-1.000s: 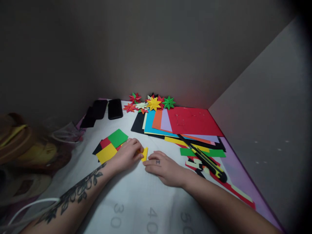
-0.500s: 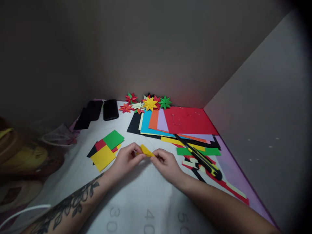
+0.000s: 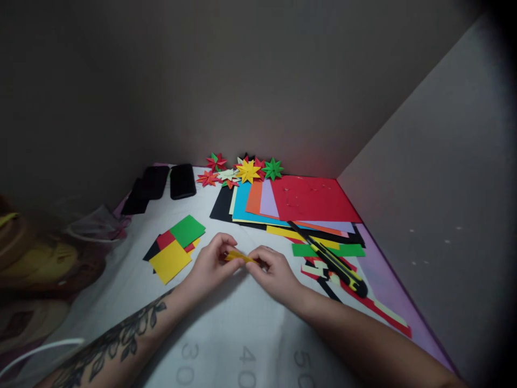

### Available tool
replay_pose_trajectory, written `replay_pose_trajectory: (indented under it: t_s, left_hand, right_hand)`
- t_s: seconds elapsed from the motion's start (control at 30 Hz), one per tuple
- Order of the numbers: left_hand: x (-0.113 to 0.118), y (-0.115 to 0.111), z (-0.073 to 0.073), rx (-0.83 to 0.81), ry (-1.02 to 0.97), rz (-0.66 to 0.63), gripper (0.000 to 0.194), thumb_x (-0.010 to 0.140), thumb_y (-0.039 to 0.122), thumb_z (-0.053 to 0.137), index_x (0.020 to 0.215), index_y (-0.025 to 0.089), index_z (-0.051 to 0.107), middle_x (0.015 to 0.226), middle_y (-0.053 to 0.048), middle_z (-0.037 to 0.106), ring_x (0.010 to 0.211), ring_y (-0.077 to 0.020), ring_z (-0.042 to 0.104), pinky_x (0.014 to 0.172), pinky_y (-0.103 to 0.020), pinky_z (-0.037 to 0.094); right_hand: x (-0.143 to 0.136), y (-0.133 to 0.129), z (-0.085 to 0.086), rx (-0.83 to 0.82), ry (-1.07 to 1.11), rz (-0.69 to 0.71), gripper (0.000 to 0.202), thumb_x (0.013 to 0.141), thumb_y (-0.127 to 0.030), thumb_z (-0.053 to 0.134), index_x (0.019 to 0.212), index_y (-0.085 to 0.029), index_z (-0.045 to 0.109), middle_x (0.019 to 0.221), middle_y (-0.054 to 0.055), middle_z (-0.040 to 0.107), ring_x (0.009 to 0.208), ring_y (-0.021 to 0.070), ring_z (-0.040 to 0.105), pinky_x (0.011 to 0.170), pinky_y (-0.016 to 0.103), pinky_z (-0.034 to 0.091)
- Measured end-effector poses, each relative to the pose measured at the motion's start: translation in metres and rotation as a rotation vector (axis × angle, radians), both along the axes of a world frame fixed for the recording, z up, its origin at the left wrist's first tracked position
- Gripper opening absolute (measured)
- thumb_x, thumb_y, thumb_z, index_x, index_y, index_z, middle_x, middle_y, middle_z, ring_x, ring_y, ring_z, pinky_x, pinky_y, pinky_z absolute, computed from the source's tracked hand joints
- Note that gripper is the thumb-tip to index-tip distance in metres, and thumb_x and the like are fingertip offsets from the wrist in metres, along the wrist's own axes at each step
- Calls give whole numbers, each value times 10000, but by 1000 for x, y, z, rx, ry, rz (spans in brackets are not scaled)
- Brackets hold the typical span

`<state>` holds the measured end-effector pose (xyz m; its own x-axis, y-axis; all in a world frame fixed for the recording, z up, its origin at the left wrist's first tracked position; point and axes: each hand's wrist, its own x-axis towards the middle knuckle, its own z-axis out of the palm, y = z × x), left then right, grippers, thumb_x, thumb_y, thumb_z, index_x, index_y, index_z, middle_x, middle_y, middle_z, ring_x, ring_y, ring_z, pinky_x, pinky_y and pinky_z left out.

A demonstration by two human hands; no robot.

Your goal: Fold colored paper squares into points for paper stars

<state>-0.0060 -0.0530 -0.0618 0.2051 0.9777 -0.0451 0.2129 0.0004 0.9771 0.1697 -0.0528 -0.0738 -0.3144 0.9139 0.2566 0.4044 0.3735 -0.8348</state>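
Observation:
Between my two hands is a small folded yellow paper, mostly hidden by the fingers. My left hand pinches its left end between thumb and fingers. The right end is pinched by my right hand, whose thumb nearly touches the left thumb. Left of my hands lie paper squares: a yellow one in front, a green one behind, with red and black ones partly covered.
Folded paper stars stand at the back. Large coloured sheets lie behind my right hand. A black and yellow cutter rests on paper scraps at the right. Phones are at the back left; bags and containers stand far left.
The yellow paper has tilted flatter and shows less of its face. My right hand has shifted slightly left, bringing the thumbs closer together.

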Motion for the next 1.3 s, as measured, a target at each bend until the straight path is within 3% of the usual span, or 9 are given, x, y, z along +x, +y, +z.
replay_pose_trajectory:
  t_s: [0.2, 0.43, 0.53, 0.7, 0.83, 0.93, 1.03, 1.17, 1.3]
  left_hand:
    - [-3, 4, -1, -25, -16, -13, 286, 722, 237, 650, 932, 206, 458, 679, 43, 579, 602, -106, 544, 548, -217, 411]
    - [-22, 13, 8, 146, 133, 193, 164, 743, 268, 652, 852, 185, 563, 759, -8, 636, 685, -142, 620, 602, -253, 493]
    - [-27, 10, 6, 405, 281, 118, 35, 792, 209, 600, 818, 191, 616, 832, -31, 696, 779, -161, 663, 704, -285, 530]
    - [-31, 2, 0, 851, 375, -130, 198, 835, 88, 508, 922, 206, 641, 918, -51, 734, 921, -173, 675, 808, -307, 540]
    - [-33, 1, -3, 955, 416, -243, 211, 849, 97, 501, 963, 211, 639, 992, -59, 727, 1008, -194, 651, 818, -334, 543]
    - [-31, 2, -5, 980, 389, -242, 202, 851, 101, 503, 967, 200, 635, 977, -66, 728, 985, -194, 658, 804, -330, 547]
    - [-26, 2, -5, 900, 325, -163, 170, 842, 106, 519, 939, 185, 634, 874, -62, 731, 852, -169, 682, 761, -288, 548]
    - [-15, -1, -2, 448, 289, -16, 89, 817, 186, 567, 901, 193, 596, 822, -30, 700, 732, -142, 669, 630, -226, 533]
    - [-7, 0, 0, 111, 170, 67, 214, 758, 221, 630, 952, 194, 542, 692, 27, 635, 629, -121, 616, 564, -203, 472]
  right_hand:
    - [-1, 2, 3, 28, 20, 25, 177, 805, -144, 533, 635, -191, 544, 636, -12, 549, 639, 132, 527, 586, 240, 406]
    - [14, 12, 4, 8, 109, -127, 154, 811, -144, 520, 669, -191, 556, 662, -4, 562, 626, 133, 526, 577, 249, 410]
    - [15, 10, 5, 98, 154, -74, 97, 828, -160, 522, 769, -201, 587, 777, 26, 586, 746, 159, 561, 657, 281, 453]
    - [12, 3, 4, 231, 146, 92, 162, 816, -152, 542, 944, -229, 608, 971, 65, 541, 948, 192, 545, 832, 357, 471]
    - [12, 1, 3, 143, 124, 134, 184, 798, -154, 567, 966, -224, 598, 1030, 74, 505, 981, 193, 529, 787, 319, 488]
    - [12, 1, 3, 61, 116, 133, 136, 791, -149, 573, 905, -220, 593, 1052, 70, 496, 959, 182, 534, 733, 288, 491]
    - [12, 1, 4, 23, 122, 137, 71, 800, -146, 560, 822, -212, 576, 1038, 65, 500, 936, 172, 537, 709, 270, 486]
    - [10, 2, 4, 16, 133, 124, 67, 801, -144, 556, 790, -209, 568, 998, 63, 506, 949, 175, 538, 683, 255, 476]
    - [8, 4, 3, 31, 132, 70, 94, 778, -114, 567, 759, -206, 568, 935, 49, 521, 896, 164, 545, 652, 243, 456]
